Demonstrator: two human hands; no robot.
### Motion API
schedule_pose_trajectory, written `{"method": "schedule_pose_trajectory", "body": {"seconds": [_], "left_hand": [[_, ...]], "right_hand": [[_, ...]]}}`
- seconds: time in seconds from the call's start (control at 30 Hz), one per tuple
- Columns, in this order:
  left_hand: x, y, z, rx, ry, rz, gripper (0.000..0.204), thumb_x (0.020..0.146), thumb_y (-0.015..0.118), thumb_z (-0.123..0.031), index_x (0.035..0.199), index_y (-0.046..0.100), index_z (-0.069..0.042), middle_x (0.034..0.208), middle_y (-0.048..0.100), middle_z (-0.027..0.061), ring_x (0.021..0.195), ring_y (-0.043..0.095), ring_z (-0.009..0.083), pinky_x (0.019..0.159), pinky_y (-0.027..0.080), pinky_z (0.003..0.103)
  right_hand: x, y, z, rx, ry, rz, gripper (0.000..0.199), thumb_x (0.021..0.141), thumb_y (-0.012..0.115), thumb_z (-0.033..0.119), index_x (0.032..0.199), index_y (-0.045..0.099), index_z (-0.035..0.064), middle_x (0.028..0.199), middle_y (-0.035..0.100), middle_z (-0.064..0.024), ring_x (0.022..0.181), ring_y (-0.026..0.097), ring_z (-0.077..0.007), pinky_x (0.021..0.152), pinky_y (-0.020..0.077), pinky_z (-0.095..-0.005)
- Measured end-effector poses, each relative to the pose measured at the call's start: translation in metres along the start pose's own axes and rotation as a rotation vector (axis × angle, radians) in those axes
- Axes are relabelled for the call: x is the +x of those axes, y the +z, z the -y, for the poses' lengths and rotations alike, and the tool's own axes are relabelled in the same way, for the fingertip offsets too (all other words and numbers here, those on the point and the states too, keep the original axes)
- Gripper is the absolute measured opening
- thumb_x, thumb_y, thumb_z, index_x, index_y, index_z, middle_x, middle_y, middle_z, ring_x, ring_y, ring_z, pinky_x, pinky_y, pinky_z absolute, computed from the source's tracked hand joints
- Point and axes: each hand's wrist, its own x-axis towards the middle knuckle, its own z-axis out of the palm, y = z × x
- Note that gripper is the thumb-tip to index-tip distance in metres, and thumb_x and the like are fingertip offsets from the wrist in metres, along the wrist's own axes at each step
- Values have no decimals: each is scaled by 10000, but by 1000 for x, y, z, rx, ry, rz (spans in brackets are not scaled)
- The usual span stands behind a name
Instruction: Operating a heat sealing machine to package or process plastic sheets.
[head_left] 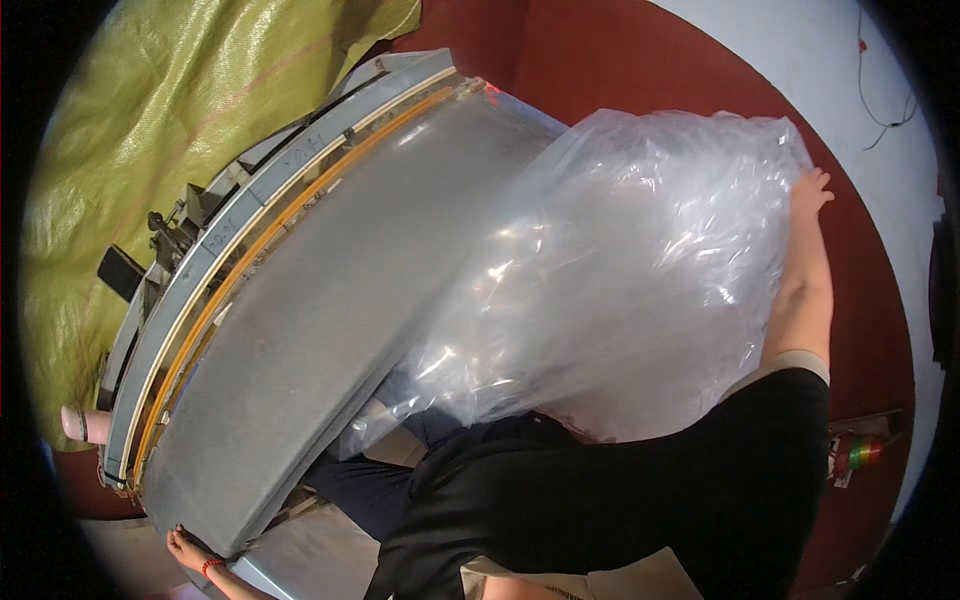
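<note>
Plastic first: a large clear crinkled plastic bag [620, 280], billowed and glossy, lies over the right half of a long grey padded slab [320, 330] and fills the middle of the view. The right hand [810, 195] reaches up along the bag's far right edge, fingers pressed against the film; whether they pinch it or only rest on it cannot be told. The left hand [190, 552], with a red band at the wrist, sits at the slab's lower corner, fingertips curled under the edge and gripping it.

The slab's left long side runs against a pale blue-grey frame with an orange strip [230, 270], so there is no free room there. Its right side is buried under the bag. Open red floor [860, 330] lies beyond the right hand.

Yellow-green woven tarpaulin [180, 110] covers the ground past the frame. A small black clamp-like fitting [165, 235] sticks out of the frame. The person's black sleeve and torso [620, 510] hide the slab's near end, and the bag's lower hem is lost behind them. A small coloured object [862, 452] at right is too small to identify.
</note>
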Motion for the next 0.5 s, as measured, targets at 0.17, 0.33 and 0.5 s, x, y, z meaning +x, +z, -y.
{"method": "schedule_pose_trajectory", "body": {"seconds": [0.17, 0.33, 0.5], "left_hand": [[-7, -1, 21, 143, -20, -53, 182, 854, 479, -82, 992, 485, 37, 897, 547, 94, 817, 544, 158, 772, 448, 250], [-11, -25, 6, 211, 36, -121, 169, 830, 506, -65, 974, 507, 23, 888, 562, 95, 795, 551, 152, 733, 463, 245], [-20, -6, -16, 196, -1, -110, 174, 829, 509, -71, 978, 502, 18, 902, 562, 92, 798, 551, 153, 733, 459, 238]], "right_hand": [[35, -107, 42, 1023, -125, -794, 382, 664, 481, 4, 1032, 563, 60, 1033, 543, -143, 986, 495, -291, 831, 398, -421], [-228, -192, 208, 1463, -1128, -109, 532, 617, 638, 339, 1099, 518, 146, 1222, 409, -100, 1157, 317, -291, 908, 228, -559], [-286, 100, 195, 603, -950, 713, 792, 578, 708, 375, 1257, 370, 145, 1310, 338, -94, 1251, 213, -295, 1025, 117, -483]]}}
